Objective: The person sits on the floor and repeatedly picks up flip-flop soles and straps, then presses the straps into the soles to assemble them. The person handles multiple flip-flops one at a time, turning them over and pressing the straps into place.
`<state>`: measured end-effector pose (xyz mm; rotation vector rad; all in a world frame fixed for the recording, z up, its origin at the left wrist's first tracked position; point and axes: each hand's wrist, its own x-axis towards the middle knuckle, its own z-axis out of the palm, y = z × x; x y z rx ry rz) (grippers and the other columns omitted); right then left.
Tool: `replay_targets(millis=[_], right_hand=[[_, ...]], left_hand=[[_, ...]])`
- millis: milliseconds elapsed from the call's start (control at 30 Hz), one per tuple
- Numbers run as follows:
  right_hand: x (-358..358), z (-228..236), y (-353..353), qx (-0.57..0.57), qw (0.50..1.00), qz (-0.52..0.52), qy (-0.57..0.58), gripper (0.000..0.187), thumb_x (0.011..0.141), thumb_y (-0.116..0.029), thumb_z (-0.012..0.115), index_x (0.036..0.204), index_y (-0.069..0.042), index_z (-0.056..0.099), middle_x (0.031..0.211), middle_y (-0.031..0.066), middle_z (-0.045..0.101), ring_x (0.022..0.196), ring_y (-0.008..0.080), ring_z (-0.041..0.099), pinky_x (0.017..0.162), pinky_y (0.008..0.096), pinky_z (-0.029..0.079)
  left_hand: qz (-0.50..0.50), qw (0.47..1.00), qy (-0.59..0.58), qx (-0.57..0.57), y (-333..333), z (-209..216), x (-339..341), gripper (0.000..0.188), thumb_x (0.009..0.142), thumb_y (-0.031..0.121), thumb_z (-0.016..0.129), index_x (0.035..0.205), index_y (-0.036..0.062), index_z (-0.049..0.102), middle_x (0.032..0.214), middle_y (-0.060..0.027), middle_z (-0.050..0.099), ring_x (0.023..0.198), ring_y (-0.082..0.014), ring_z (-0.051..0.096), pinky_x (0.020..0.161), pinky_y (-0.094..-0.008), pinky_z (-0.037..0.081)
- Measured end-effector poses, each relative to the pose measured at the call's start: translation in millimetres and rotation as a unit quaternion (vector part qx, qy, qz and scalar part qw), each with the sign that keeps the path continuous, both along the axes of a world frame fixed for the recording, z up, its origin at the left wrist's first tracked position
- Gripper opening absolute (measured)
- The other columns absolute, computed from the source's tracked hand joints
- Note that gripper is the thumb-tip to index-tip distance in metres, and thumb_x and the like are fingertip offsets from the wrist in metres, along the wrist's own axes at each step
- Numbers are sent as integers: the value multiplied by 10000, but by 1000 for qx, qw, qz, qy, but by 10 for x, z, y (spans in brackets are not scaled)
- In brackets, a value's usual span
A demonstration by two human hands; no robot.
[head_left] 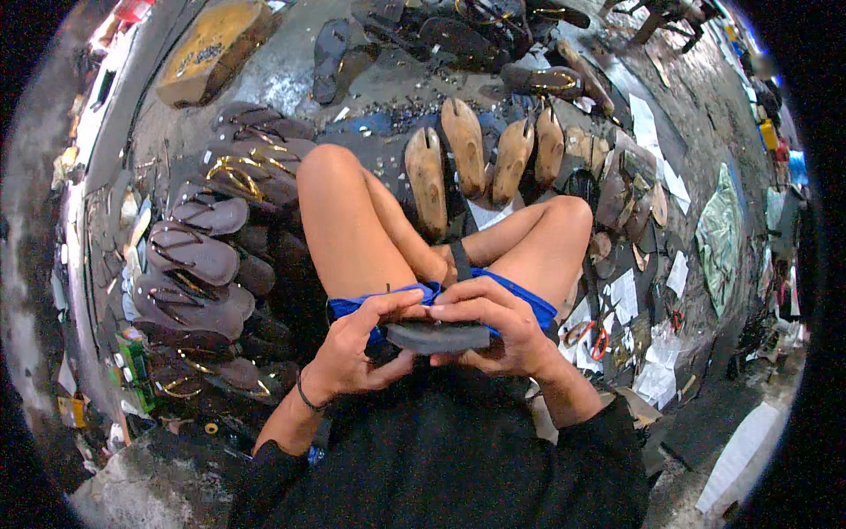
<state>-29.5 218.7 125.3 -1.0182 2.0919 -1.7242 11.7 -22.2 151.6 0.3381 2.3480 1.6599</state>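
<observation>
Between my two hands, over my lap, is a dark grey sandal (436, 338), seen nearly edge-on. My left hand (352, 348) grips its left end, fingers over the top and thumb below. At the other end, my right hand (502, 326) is closed on it the same way. The upper face and any straps are mostly hidden behind my fingers. Several split-toed wooden foot forms (463, 145) lie on the floor beyond my knees.
Stacked brown flip-flops (194, 251) line the floor at my left. More dark sandals (463, 44) lie at the far side, near a yellowish wooden block (211, 57). To my right are orange-handled scissors (601, 342), paper scraps (624, 295) and a green plastic sheet (721, 238).
</observation>
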Motion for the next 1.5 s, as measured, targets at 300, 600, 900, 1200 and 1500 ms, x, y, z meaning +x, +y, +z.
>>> replay_targets(millis=[300, 600, 900, 1200, 1500], right_hand=[[286, -34, 25, -17, 999, 11, -38, 525, 709, -15, 799, 1198, -37, 609, 1186, 158, 631, 1075, 323, 651, 932, 388, 531], [373, -90, -40, -34, 997, -68, -11, 320, 714, -44, 853, 1008, -55, 726, 1124, 146, 608, 1014, 263, 674, 878, 358, 577], [334, -165, -2, -6, 997, 38, -66, 382, 718, -45, 807, 1051, -72, 621, 1233, 145, 553, 1160, 304, 564, 984, 404, 494], [-1151, -1275, 159, 61, 906, -407, -99, 629, 822, -246, 789, 1298, 37, 490, 1350, 206, 454, 1201, 342, 530, 1003, 405, 468], [-1269, -2155, 599, -87, 823, -453, -331, 473, 883, -247, 655, 1292, -24, 571, 1168, 133, 665, 1069, 263, 645, 915, 408, 525]], left_hand=[[-92, 992, 84, 36, -58, -149, 208, 530, 688, 69, 795, 1192, 21, 641, 1137, -140, 666, 1053, -320, 651, 920, -403, 522], [-88, 991, 76, 61, -15, -193, 136, 453, 726, 214, 780, 1121, 48, 632, 1077, -132, 661, 969, -309, 642, 864, -394, 491], [-170, 983, 51, 38, -67, -279, 45, 421, 639, 96, 815, 994, 68, 590, 1066, -123, 597, 972, -328, 593, 862, -385, 486], [266, 938, 11, 224, 153, -256, -407, 650, 762, -63, 742, 1307, 11, 395, 1069, -127, 636, 996, -236, 664, 830, -344, 573], [90, 865, -308, 386, 256, -966, -163, 602, 860, 262, 714, 1343, -22, 493, 1198, -175, 653, 1000, -265, 684, 912, -402, 563]])
